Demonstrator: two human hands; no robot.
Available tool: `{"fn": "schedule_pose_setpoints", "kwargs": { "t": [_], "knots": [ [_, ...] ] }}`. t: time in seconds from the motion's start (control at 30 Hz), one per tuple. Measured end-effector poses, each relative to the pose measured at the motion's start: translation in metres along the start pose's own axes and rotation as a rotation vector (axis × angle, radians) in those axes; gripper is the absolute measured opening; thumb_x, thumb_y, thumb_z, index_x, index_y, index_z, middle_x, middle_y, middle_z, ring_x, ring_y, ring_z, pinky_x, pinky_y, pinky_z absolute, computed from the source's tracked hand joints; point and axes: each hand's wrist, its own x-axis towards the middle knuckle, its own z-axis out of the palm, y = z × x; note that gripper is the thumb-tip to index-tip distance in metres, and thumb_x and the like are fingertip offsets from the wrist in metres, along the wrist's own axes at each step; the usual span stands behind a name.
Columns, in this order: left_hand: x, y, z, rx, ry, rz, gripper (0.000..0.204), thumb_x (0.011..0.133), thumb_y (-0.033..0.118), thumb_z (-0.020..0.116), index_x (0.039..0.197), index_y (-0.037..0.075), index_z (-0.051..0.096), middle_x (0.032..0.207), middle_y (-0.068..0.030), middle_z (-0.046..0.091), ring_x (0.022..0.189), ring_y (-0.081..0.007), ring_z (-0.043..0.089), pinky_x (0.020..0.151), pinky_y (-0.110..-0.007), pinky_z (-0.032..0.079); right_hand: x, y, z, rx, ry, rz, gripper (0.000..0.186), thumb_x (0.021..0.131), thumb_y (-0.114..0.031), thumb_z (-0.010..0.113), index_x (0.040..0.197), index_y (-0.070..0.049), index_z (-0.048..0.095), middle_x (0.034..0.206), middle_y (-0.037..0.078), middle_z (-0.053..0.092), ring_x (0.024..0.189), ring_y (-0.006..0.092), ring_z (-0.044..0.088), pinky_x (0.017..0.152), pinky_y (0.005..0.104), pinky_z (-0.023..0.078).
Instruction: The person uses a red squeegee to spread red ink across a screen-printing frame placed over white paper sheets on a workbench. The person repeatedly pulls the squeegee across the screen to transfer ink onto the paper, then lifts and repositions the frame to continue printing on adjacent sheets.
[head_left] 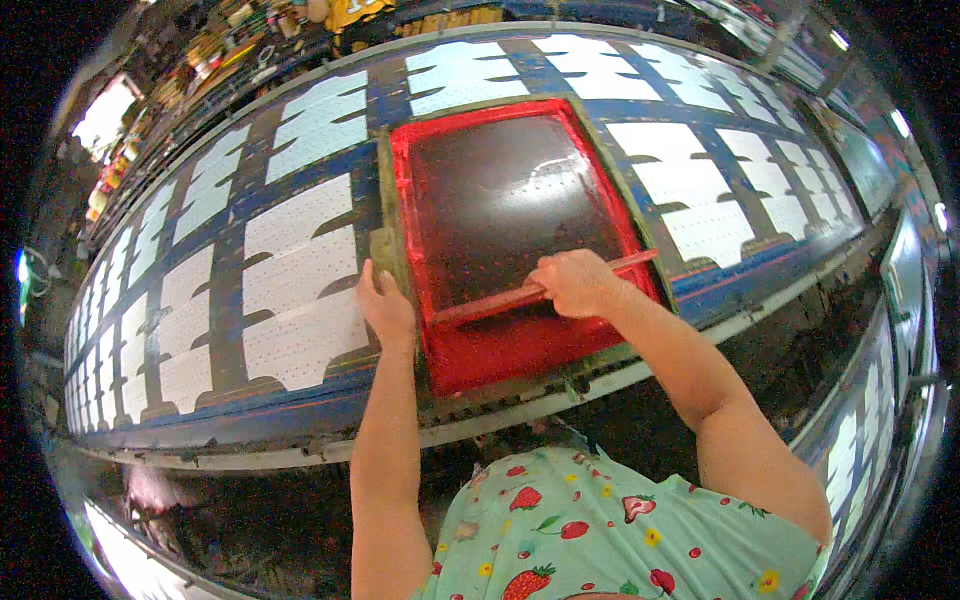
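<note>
A screen printing frame (612, 165) lies on the long table, its dark mesh bordered by wet red ink. My right hand (575, 283) is closed around a squeegee (490, 303), a long thin bar spanning the frame's width at a slant. Bright red ink (520, 352) covers the mesh on the near side of the squeegee. My left hand (387, 308) is at the frame's left side and appears to grip its edge, some of the fingers hidden.
White cut fabric pieces (305, 280) with small dots lie in rows along the blue table (225, 405), left, right and behind the frame. A metal rail (480, 432) runs along the near edge. Cluttered shelves (205, 60) stand beyond. More white pieces (850, 470) lie at lower right.
</note>
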Motion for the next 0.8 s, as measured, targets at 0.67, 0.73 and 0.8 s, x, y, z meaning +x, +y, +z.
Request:
{"fn": "schedule_pose_setpoints", "kwargs": {
  "t": [0.67, 0.73, 0.8],
  "knots": [
    [-0.002, 0.008, -0.004, 0.077, -0.032, -0.118, 0.05, 0.087, 0.027, 0.092, 0.124, -0.003, 0.077, 0.116, -0.0192, 0.079, 0.108, -0.0328, 0.074, 0.097, -0.046, 0.056, -0.151, -0.006, 0.053, 0.295, 0.438, -0.238, 0.052, 0.098, -0.051, 0.074, 0.131, -0.01, 0.074, 0.138, 0.013, 0.07, 0.132, 0.0385, 0.063, 0.113, 0.055, 0.049],
    [-0.001, 0.008, -0.002, 0.114, -0.015, -0.125, 0.045, 0.087, 0.026, 0.092, 0.119, -0.003, 0.079, 0.109, -0.0163, 0.081, 0.101, -0.0299, 0.075, 0.093, -0.045, 0.057, -0.166, 0.027, 0.054, 0.286, 0.573, -0.179, 0.043, 0.098, -0.04, 0.077, 0.129, -0.011, 0.075, 0.139, 0.015, 0.07, 0.132, 0.039, 0.064, 0.115, 0.0545, 0.049],
    [0.0, 0.008, 0.0, 0.052, -0.016, -0.171, 0.046, 0.086, 0.027, 0.093, 0.119, -0.002, 0.079, 0.108, -0.014, 0.081, 0.097, -0.0264, 0.074, 0.09, -0.042, 0.057, -0.179, 0.067, 0.056, 0.393, 0.658, -0.059, 0.041, 0.098, -0.034, 0.079, 0.131, -0.01, 0.075, 0.14, 0.016, 0.069, 0.133, 0.0402, 0.063, 0.117, 0.0534, 0.049]
  ]
}}
